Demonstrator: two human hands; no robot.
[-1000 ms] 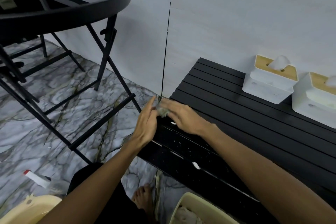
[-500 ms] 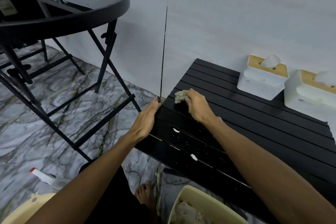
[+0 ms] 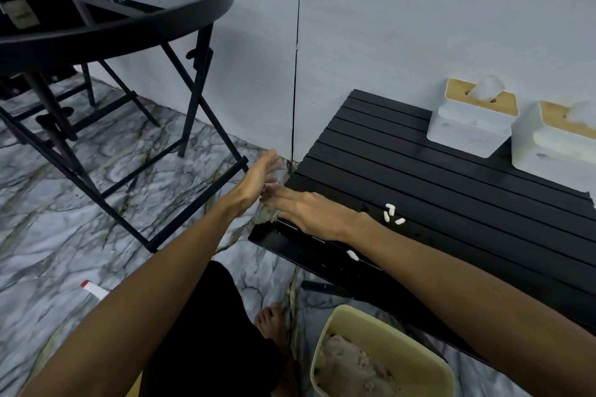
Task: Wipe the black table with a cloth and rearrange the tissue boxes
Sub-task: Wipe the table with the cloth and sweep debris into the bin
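Observation:
The low black slatted table point(image 3: 451, 190) stands against the wall on the right. My right hand point(image 3: 306, 211) lies flat at its left edge, fingers straight, pressing a crumpled grey-green cloth point(image 3: 267, 216) that peeks out under the fingers. My left hand point(image 3: 258, 177) hovers open just off the table's left edge, palm turned toward the right hand. Two white tissue boxes with wooden lids, one point(image 3: 471, 122) and the other point(image 3: 554, 142), sit side by side at the back of the table. Small white bits point(image 3: 392, 213) lie on the slats behind my right wrist.
A round black glass-topped folding table point(image 3: 122, 3) stands at the upper left, its legs spread over the marble floor. A beige bin point(image 3: 335, 325) holding cloth sits below the low table's front edge. My bare foot point(image 3: 274, 322) and a white-red item point(image 3: 93, 288) are on the floor.
My right hand swept the cloth from farther in on the slats back to the table's left edge. My left hand came off the table's edge and opened beside it.

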